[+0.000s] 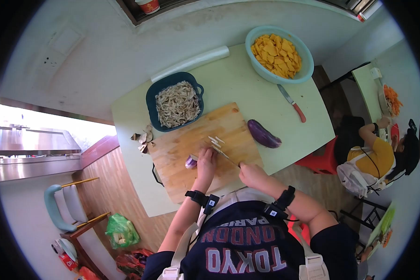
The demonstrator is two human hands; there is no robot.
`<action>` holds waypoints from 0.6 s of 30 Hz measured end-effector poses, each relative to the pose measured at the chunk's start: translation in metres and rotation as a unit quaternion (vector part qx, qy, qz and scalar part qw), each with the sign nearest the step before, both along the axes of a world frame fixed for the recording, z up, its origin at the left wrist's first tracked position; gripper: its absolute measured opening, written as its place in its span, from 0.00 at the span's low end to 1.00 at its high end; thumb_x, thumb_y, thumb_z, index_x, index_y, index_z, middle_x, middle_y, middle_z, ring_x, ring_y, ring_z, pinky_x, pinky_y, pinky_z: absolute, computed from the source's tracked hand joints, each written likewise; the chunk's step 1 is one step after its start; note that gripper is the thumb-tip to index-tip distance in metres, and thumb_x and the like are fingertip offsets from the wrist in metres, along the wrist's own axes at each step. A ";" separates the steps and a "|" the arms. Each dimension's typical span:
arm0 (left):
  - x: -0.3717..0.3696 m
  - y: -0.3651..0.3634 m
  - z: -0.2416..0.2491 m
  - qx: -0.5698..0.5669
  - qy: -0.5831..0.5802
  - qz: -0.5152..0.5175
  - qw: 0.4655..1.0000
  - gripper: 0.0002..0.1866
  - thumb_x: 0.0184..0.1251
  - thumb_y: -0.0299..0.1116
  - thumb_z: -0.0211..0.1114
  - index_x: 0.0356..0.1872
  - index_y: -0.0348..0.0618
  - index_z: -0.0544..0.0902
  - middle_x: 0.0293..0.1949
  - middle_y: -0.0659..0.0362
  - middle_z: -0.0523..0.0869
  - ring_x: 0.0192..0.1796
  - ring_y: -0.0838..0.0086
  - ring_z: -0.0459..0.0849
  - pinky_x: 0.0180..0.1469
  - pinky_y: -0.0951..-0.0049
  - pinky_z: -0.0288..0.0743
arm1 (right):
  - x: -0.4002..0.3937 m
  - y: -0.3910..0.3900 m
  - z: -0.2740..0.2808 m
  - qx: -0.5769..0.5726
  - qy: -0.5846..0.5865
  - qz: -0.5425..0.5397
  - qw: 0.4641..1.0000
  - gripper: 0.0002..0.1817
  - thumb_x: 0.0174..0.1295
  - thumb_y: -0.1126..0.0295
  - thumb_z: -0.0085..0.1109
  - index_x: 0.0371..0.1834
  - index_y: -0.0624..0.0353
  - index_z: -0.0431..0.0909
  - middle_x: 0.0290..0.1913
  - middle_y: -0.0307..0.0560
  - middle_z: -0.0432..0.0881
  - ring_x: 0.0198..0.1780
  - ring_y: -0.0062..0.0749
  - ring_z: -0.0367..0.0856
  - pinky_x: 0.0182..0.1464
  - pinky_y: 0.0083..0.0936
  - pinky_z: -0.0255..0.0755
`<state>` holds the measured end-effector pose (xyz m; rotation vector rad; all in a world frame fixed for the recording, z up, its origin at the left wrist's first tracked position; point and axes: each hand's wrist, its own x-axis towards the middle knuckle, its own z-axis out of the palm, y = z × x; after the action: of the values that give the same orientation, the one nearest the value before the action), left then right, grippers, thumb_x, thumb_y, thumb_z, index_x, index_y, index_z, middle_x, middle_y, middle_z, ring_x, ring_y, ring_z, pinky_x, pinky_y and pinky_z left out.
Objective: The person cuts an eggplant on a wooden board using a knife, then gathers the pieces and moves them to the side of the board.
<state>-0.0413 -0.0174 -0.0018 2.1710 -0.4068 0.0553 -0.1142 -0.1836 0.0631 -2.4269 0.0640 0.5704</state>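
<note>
On the wooden cutting board [172,173], my left hand [206,163] has its fingers bunched and pressed down on a piece of eggplant, mostly hidden beneath them. A purple-skinned eggplant chunk [190,163] lies just left of that hand. My right hand [253,176] is closed round the handle of a kitchen knife [227,157]. Its blade points up and left, with the tip close to my left fingertips. Several pale cut strips [216,140] lie beyond the blade. A whole eggplant [264,134] rests at the board's right edge.
A dark basket [150,103] of cut strips stands behind the board, and a light-blue basin [308,70] of orange slices at the back. A red-handled knife [292,103] and eggplant trimmings [144,138] lie on the table. Another person [371,161] sits at right.
</note>
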 end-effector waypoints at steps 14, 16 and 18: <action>-0.002 0.011 -0.010 -0.047 0.021 0.029 0.998 0.04 0.54 0.23 0.62 0.30 0.36 0.78 0.33 0.50 0.79 0.35 0.60 0.80 0.35 0.69 0.74 | 0.014 -0.003 -0.015 0.042 -0.055 -0.058 0.996 0.10 0.55 0.69 0.46 0.28 0.66 0.72 0.22 0.63 0.76 0.27 0.58 0.76 0.33 0.45 0.70; -0.001 0.011 0.002 -0.086 0.093 0.044 0.991 0.03 0.56 0.22 0.60 0.30 0.35 0.77 0.34 0.50 0.78 0.35 0.56 0.79 0.36 0.66 0.73 | 0.005 -0.007 0.004 0.044 0.016 -0.069 0.996 0.10 0.54 0.68 0.47 0.27 0.66 0.72 0.25 0.64 0.77 0.31 0.60 0.77 0.36 0.48 0.70; -0.003 0.008 0.004 -0.085 0.085 0.034 0.992 0.03 0.55 0.23 0.60 0.30 0.36 0.77 0.33 0.49 0.78 0.35 0.56 0.78 0.36 0.66 0.73 | -0.004 -0.007 0.008 0.038 0.006 -0.060 0.997 0.10 0.54 0.68 0.47 0.27 0.66 0.72 0.25 0.64 0.77 0.31 0.60 0.77 0.37 0.48 0.70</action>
<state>-0.0447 -0.0095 0.0024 2.0034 -0.2208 -0.0559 -0.1187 -0.1910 0.0711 -2.3284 0.1884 0.5241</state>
